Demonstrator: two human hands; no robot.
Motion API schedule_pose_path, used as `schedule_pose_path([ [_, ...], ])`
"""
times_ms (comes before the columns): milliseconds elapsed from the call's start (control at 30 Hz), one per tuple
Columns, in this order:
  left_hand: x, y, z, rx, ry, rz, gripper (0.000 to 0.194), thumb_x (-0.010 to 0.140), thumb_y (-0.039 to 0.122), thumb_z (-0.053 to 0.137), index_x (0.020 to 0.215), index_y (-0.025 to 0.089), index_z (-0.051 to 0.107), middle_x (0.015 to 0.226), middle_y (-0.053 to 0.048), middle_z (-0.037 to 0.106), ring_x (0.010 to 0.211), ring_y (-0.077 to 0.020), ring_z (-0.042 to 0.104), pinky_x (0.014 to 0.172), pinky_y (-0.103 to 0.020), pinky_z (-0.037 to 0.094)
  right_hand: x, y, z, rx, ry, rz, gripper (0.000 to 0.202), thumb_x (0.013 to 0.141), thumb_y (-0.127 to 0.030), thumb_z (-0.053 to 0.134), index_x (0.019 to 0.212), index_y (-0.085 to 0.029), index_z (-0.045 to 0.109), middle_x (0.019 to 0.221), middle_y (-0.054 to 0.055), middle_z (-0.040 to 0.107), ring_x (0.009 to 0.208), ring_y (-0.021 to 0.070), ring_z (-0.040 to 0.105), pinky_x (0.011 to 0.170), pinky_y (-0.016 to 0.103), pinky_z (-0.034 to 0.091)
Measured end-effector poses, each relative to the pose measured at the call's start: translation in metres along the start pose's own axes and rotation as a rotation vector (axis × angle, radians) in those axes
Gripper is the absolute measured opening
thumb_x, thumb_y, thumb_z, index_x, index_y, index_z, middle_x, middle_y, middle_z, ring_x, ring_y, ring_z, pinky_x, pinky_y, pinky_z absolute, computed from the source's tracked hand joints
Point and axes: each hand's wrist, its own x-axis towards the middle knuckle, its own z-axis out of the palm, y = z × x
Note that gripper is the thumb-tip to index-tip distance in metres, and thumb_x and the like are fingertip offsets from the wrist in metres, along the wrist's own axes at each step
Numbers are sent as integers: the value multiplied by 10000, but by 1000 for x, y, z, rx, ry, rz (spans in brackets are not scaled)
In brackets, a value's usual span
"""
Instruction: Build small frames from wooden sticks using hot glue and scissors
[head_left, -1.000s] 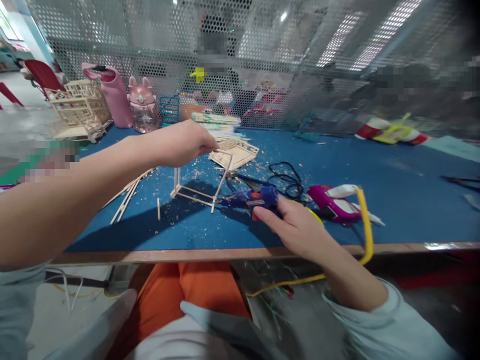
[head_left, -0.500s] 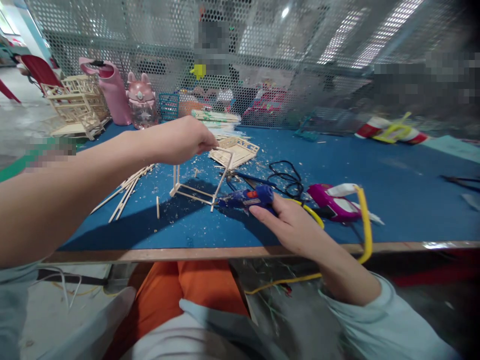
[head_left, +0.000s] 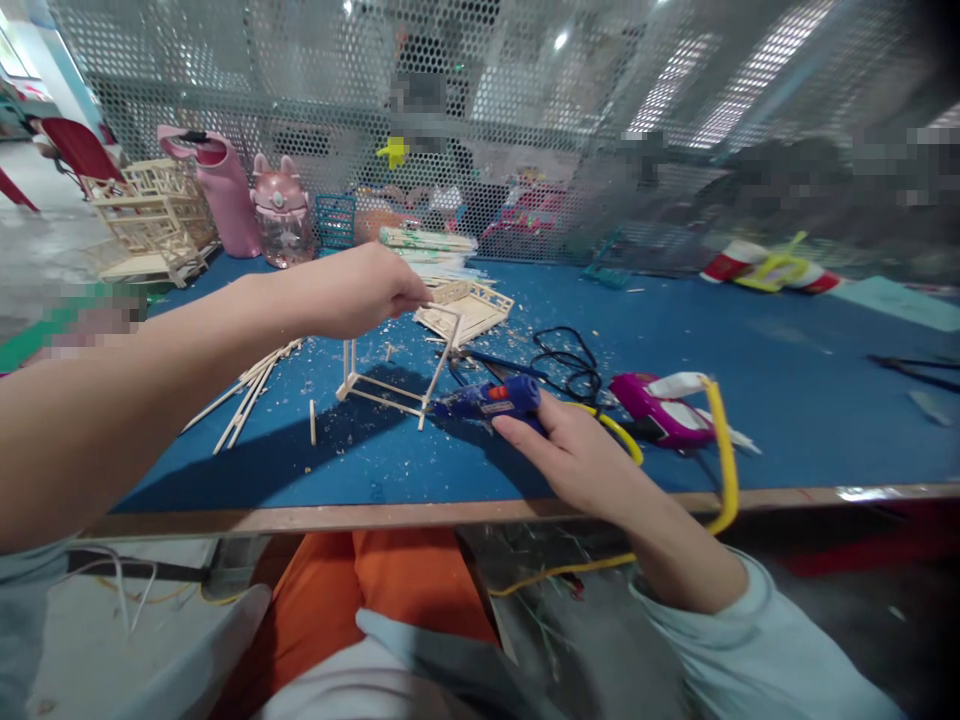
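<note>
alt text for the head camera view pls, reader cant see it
A person's right hand points a blue glue gun at a lower corner of a thin stick frame, held near its top by the left hand, at a blue table.

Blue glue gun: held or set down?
Held: the right hand grips the blue glue gun, pointing it at a lower corner of the stick frame.

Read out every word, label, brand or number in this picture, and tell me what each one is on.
No text can be read.
Blue glue gun in the right hand: a small pale label, too small to read.
Pale bundle at the back: green marks, too blurred to tell whether they are letters.
</note>
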Motion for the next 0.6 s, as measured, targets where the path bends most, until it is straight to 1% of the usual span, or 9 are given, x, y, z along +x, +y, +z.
schedule_pose_path([
  [167,0,-1,2,5,1,-18,287,833,214,421,977,186,668,801,-25,673,716,-136,578,691,-256,408,0,0,1,11,1,-13,288,871,-395,418,967,-193,599,775,58,675,699,210,629,610,287,471],
  [367,1,-1,2,11,-2,-26,294,838,224,414,979,187,669,806,-24,673,726,-138,579,691,-256,408,-1,1,0,23,-8,-6,326,878,-405,402,991,-169,595,815,74,680,690,206,621,603,293,471],
  [533,0,0,2,1,13,-13,286,841,239,413,949,188,673,772,-18,667,705,-132,572,680,-247,409,-2,-3,-3,19,4,-20,306,876,-408,413,981,-184,594,828,70,683,718,205,624,623,289,473],
  [600,0,1,1,-6,16,-13,280,838,240,415,932,190,674,754,-17,665,695,-132,569,675,-244,410,-2,-4,-3,29,-23,-29,298,877,-405,413,969,-189,597,813,65,683,709,203,626,622,285,470],
])
